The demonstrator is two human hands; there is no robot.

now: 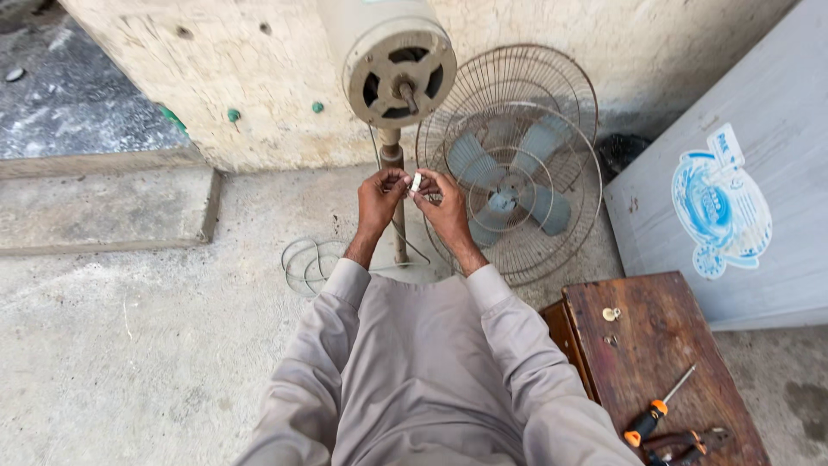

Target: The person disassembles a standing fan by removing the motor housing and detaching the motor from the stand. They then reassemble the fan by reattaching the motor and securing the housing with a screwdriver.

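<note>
My left hand (379, 198) and my right hand (442, 204) meet in front of me, both pinching a small white part (417, 182) between the fingertips. Just above them stands a pedestal fan's motor head (398, 65) with its bare shaft pointing at me, on a thin pole (393, 164). To the right, the wire fan guards with the grey-blue blades (511, 168) lean against the wall. Grey sleeves cover both my forearms.
A dark wooden stool (660, 345) at lower right carries an orange-handled screwdriver (657, 409), pliers (686, 444) and small screws. A grey-white box (733, 173) with a blue sticker stands at right. A coiled wire (312, 261) lies on the concrete floor; a raised step is at left.
</note>
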